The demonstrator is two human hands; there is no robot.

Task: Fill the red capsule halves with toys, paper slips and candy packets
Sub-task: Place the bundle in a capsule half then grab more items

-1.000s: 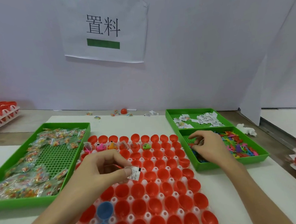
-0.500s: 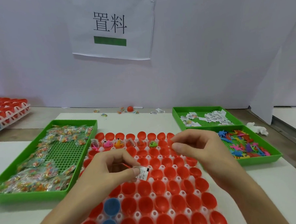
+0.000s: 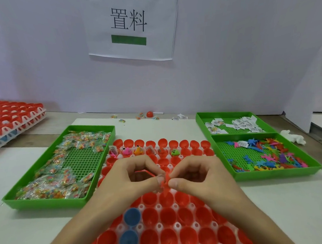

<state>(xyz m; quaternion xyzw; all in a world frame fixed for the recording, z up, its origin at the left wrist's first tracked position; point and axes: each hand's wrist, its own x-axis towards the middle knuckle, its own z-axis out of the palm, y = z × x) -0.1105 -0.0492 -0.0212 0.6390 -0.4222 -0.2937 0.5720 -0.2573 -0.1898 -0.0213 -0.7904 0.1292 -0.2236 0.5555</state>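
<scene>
Nearest, a white rack (image 3: 177, 226) holds rows of red capsule halves (image 3: 168, 216), open side up, with two blue halves (image 3: 132, 216) among them on the near left. Both hands hover over the middle of the rack, fingertips meeting. The left hand (image 3: 129, 179) has its fingers curled round a capsule half (image 3: 144, 172), of which only the red rim shows inside the grip. The right hand (image 3: 202, 175) pinches a small red toy (image 3: 164, 184) between thumb and forefinger, and the left thumb tip touches the toy as well. The toy hangs just above the rack, beside the rim of the held half.

Farther back, some cups in the rack's second-farthest row already carry toys and slips, among them a pink toy (image 3: 126, 151) and a green toy (image 3: 174, 152).

Left of the rack is a green tray (image 3: 45, 204) of candy packets (image 3: 53, 183). On the right, a near green tray (image 3: 271, 175) holds coloured toys (image 3: 270, 159), and behind it, touching it, a far green tray (image 3: 199, 120) holds paper slips (image 3: 244, 124). A crumpled white tissue (image 3: 293, 137) lies right of these.

At the far table edge are a loose red capsule (image 3: 149, 114) and scattered packets. Stacked racks (image 3: 12, 114) of red halves sit far left. A paper sign (image 3: 131, 26) hangs on the wall.
</scene>
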